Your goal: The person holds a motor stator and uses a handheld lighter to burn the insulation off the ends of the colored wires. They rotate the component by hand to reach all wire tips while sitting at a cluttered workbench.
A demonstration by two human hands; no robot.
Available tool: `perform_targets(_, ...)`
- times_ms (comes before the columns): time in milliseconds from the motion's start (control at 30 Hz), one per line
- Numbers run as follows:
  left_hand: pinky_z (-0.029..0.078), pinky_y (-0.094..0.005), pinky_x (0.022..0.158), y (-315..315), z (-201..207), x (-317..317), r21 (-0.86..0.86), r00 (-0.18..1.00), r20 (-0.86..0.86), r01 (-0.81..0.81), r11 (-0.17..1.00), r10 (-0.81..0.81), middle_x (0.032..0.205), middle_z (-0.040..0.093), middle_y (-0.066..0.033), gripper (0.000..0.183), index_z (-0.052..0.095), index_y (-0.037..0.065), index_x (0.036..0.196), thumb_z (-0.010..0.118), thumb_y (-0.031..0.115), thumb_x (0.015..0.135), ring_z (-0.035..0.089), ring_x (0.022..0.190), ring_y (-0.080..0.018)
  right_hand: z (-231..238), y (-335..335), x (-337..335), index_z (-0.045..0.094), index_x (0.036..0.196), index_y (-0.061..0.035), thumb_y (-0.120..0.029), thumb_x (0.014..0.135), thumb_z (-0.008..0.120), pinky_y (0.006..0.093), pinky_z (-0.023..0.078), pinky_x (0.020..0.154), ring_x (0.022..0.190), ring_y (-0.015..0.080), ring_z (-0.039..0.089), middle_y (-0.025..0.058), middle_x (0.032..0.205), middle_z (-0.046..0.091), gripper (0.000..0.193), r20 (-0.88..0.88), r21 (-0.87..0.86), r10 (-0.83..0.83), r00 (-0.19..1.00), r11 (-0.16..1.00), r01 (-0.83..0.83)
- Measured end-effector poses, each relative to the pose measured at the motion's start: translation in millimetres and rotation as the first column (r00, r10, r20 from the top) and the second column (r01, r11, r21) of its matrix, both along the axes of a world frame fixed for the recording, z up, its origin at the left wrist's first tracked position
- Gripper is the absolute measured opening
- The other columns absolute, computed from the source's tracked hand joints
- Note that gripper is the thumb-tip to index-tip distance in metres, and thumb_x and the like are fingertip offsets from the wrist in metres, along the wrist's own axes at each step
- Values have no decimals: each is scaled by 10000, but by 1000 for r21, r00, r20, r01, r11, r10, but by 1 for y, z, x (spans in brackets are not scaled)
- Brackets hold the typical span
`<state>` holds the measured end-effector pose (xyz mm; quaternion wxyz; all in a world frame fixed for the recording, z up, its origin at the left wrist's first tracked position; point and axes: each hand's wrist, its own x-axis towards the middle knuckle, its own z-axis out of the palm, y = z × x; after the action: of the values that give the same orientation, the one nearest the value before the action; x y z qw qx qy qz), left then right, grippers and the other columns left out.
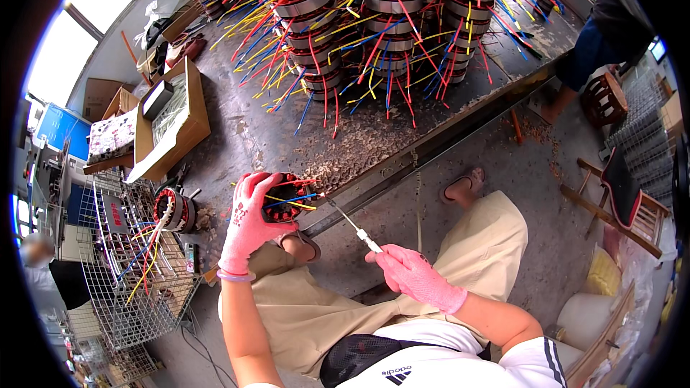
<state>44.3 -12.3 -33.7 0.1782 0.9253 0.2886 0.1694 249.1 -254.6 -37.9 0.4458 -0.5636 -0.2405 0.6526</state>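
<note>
Head view: left hand [248, 224] in a pink glove, grip wrapped around a round metal motor stator with red, yellow and blue leads [286, 200], at the table [374, 136] edge. Right hand [411, 273] pinching a thin white-handled pick [353, 226]. Probably heavy, stiff; best held by the steel rim, not the floppy wires.

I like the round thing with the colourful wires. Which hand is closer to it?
Left. The left hand in a pink glove wraps around the round motor coil with coloured wires, touching it. The right hand is apart, lower right, holding a thin tool pointing toward it.
</note>
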Motion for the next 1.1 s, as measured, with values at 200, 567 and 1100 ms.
perform_targets(200,371,-458,1056,-1,1,2,-3,1000,-3,1,1000,-1,1297,490,-156,932,522,75,1295,895,195,450,441,1236,-376,-11,-3,-1,599,1099,-9,-241,1012,467,227,342,460,503,55,427,-27,610,439,280,-38,53,-35,999,998,37)
perform_targets(567,371,-459,1056,0,-1,0,2,1000,-11,-4,1000,4,1299,483,-163,942,520,82,1299,900,198,445,437,1235,-381,-7,-1,-1,601,1096,-17,-239,1008,483,225,340,450,496,50,424,-34,607,433,267,-42,21,-29,999,999,30)
perform_targets(1100,425,-381,1007,14,31,-52,-130,983,45,-173,976,180,1280,561,-144,527,584,36,1236,729,76,730,532,1197,-321,-1,-2,4,595,1146,-7,-221,1004,474,222,299,447,509,49,392,-28,609,443,284,-13,-21,-28,1000,999,28)
